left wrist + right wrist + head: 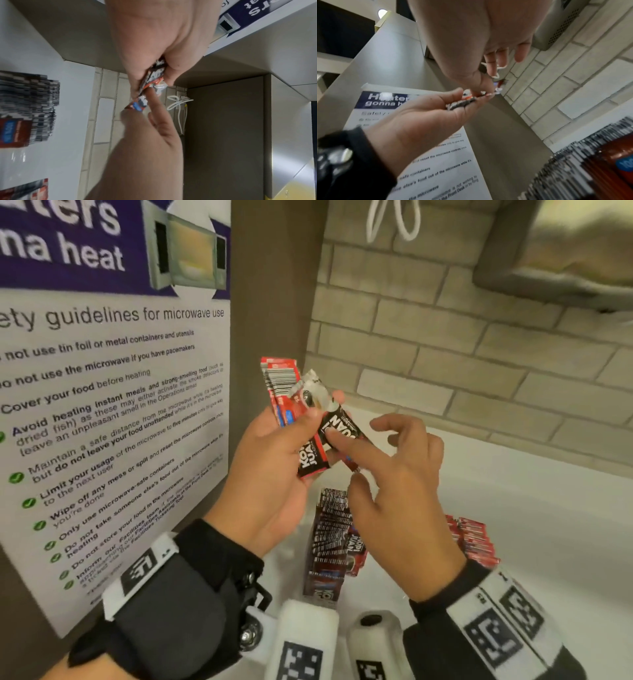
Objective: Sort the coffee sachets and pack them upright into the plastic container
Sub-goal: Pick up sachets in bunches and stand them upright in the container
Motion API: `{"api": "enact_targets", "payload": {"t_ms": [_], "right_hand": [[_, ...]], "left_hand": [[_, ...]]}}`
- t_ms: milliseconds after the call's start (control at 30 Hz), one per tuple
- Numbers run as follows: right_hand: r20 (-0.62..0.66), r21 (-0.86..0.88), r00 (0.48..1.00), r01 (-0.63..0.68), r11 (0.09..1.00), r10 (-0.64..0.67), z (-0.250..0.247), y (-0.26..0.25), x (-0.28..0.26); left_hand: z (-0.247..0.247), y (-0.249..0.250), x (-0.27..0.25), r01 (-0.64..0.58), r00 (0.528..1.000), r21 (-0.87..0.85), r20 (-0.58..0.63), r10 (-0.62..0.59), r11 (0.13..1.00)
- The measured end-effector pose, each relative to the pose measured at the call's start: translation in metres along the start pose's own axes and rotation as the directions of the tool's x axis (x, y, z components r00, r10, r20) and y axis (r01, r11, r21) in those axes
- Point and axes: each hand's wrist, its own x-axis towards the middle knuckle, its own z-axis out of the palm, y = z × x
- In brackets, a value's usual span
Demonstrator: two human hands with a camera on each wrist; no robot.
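My left hand (pixel 274 470) grips a fanned bunch of coffee sachets (pixel 284 392), red ones and black ones, held up in front of the wall. My right hand (pixel 394 481) pinches one black sachet (pixel 339 426) of that bunch between index finger and thumb; the other fingers are spread. The left wrist view shows the same black sachet (pixel 152 77) between both hands. Below the hands, rows of black sachets (pixel 329 542) stand upright on the counter; the clear container (pixel 17 157) round them is hard to make out. A row of red sachets (pixel 476 539) stands to their right.
A microwave safety poster (pixel 113 405) hangs on the grey panel at the left. A brick-tile wall (pixel 445 354) runs behind the white counter (pixel 531 508). A white cable (pixel 394 220) hangs at the top, and a metal appliance (pixel 565 251) sits at the top right.
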Motion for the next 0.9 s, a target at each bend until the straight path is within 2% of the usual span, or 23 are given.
{"api": "enact_targets", "payload": {"t_ms": [33, 67, 100, 133, 167, 200, 233, 267, 300, 367, 433, 467, 533, 633, 667, 700, 767, 833, 900], "right_hand": [[0.019, 0.141, 0.998, -0.067, 0.988, 0.065, -0.002, -0.002, 0.002], [0.075, 0.339, 0.979, -0.204, 0.918, 0.189, -0.005, -0.003, 0.003], [0.177, 0.548, 0.926, -0.375, 0.748, 0.334, -0.008, -0.004, 0.005], [0.305, 0.706, 0.844, -0.512, 0.489, 0.442, -0.010, -0.003, 0.006], [0.425, 0.783, 0.763, -0.580, 0.226, 0.487, -0.012, -0.002, 0.007], [0.496, 0.802, 0.704, -0.596, 0.042, 0.508, -0.014, 0.000, 0.008], [0.522, 0.804, 0.671, -0.593, -0.043, 0.526, -0.019, 0.003, 0.009], [0.509, 0.810, 0.664, -0.585, -0.044, 0.548, -0.024, 0.009, 0.010], [0.463, 0.819, 0.679, -0.573, 0.018, 0.570, -0.031, 0.014, 0.013], [0.355, 0.798, 0.735, -0.560, 0.222, 0.578, -0.044, 0.021, 0.017], [0.313, 0.761, 0.775, -0.550, 0.343, 0.549, -0.054, 0.021, 0.021], [0.316, 0.760, 0.785, -0.546, 0.353, 0.533, -0.056, 0.020, 0.022], [0.336, 0.785, 0.792, -0.534, 0.314, 0.510, -0.055, 0.019, 0.020], [0.423, 0.835, 0.784, -0.532, 0.142, 0.454, -0.050, 0.018, 0.016], [0.441, 0.843, 0.786, -0.528, 0.100, 0.434, -0.049, 0.020, 0.015], [0.432, 0.851, 0.794, -0.516, 0.098, 0.427, -0.051, 0.023, 0.015], [0.332, 0.865, 0.824, -0.460, 0.200, 0.459, -0.060, 0.032, 0.020], [0.215, 0.836, 0.852, -0.413, 0.361, 0.478, -0.071, 0.042, 0.026], [0.177, 0.725, 0.860, -0.443, 0.528, 0.479, -0.073, 0.051, 0.025]], "left_hand": [[0.000, -0.001, 0.001, -0.016, 0.999, -0.015, -0.034, 0.015, 1.000], [0.000, -0.001, 0.002, -0.027, 0.998, -0.024, -0.064, 0.026, 0.999], [0.000, -0.001, 0.002, -0.034, 0.997, -0.031, -0.076, 0.032, 0.999], [0.001, -0.002, 0.001, -0.037, 0.997, -0.038, -0.068, 0.034, 0.999], [0.003, -0.004, -0.002, -0.030, 0.999, -0.052, -0.045, 0.028, 0.998], [0.003, -0.007, -0.006, -0.010, 1.000, -0.066, -0.021, 0.009, 0.998], [0.003, -0.010, -0.011, 0.019, 1.000, -0.078, -0.002, -0.019, 0.997], [0.001, -0.013, -0.015, 0.044, 0.999, -0.079, 0.009, -0.044, 0.996], [-0.002, -0.016, -0.019, 0.059, 0.998, -0.069, 0.012, -0.058, 0.996], [-0.007, -0.018, -0.025, 0.051, 0.999, -0.020, -0.003, -0.051, 0.998], [-0.008, -0.015, -0.025, 0.048, 0.999, 0.051, -0.021, -0.047, 0.998], [-0.008, -0.015, -0.025, 0.054, 0.998, 0.085, -0.023, -0.052, 0.995], [-0.004, -0.016, -0.025, 0.070, 0.997, 0.137, -0.028, -0.066, 0.988], [-0.001, -0.026, -0.031, 0.149, 0.989, 0.238, -0.024, -0.147, 0.960], [-0.002, -0.029, -0.033, 0.185, 0.982, 0.282, -0.010, -0.190, 0.942], [-0.004, -0.029, -0.036, 0.214, 0.974, 0.325, 0.006, -0.228, 0.921], [-0.011, -0.021, -0.034, 0.224, 0.971, 0.370, 0.001, -0.241, 0.902], [-0.024, -0.004, -0.026, 0.165, 0.986, 0.331, -0.051, -0.157, 0.929], [-0.038, 0.013, -0.018, 0.085, 0.993, 0.257, -0.106, -0.059, 0.963]]}}
